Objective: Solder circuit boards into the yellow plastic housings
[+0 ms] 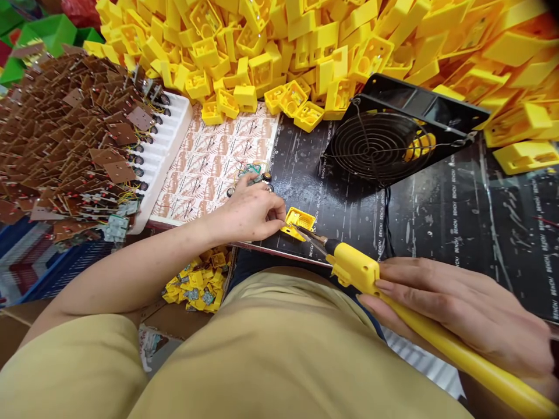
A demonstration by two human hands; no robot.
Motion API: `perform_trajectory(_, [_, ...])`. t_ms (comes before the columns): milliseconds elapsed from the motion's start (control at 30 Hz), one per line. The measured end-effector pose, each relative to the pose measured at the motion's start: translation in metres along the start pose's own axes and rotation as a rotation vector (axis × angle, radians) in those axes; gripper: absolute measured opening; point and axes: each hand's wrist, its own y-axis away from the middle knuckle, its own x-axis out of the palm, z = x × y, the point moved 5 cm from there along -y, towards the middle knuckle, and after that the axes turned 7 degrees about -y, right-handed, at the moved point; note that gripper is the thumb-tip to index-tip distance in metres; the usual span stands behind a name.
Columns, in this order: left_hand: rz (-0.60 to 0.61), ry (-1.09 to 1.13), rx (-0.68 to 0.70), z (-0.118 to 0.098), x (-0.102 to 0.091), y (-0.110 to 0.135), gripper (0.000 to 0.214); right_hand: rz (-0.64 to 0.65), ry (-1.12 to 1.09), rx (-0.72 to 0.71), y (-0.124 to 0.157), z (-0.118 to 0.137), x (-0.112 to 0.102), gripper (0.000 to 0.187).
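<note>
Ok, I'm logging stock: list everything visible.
Front housing: one, yellow, centre
Tool: one, yellow, lower right
Small board: one, green, centre
Heaped housings: many, yellow, back
Fan: one, black, right
Boards: many, brown, left
Foam tray: one, white, left
Printed sheet: one, brownish, centre
Bench: one, black, right
Crate: one, blue, left
Boxes: several, green, top left
Plastic: some, red, top left
Lower housings: many, yellow, below bench
Shirt: one, khaki, bottom
Left hand: one, bare, beside front housing
Right hand: one, bare, holding tool

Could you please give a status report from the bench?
Right hand: holding yellow tool, pointed at yellow housing. Left hand: at housing's corner, grip unclear. Black fan beyond, seemingly not obstructing.
</note>
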Motion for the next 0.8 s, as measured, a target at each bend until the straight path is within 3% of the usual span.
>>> perform_trajectory(167, [-0.003, -0.016, 0.011, 0.000, 0.000, 0.000, 0.011, -0.008, 0.027, -0.081, -0.010, 0.003, 0.006, 0.013])
perform_trajectory(333, [0.016, -0.027, 0.014, -0.001, 0.000, -0.001, 0.011, -0.022, 0.071, -0.026, 0.002, -0.008, -0.011, 0.018])
perform_trajectory(400, [0.010, -0.024, 0.028, -0.001, 0.000, -0.002, 0.011, 0.020, 0.092, -0.104, 0.008, -0.007, -0.015, 0.021])
perform_trajectory(600, [0.040, -0.044, 0.023, 0.000, 0.000, -0.003, 0.010, -0.046, 0.053, 0.085, 0.006, -0.010, -0.013, 0.021])
perform_trajectory(800, [0.021, -0.105, 0.068, -0.003, -0.001, -0.001, 0.013, -0.024, 0.013, 0.086, 0.009, -0.013, -0.010, 0.010])
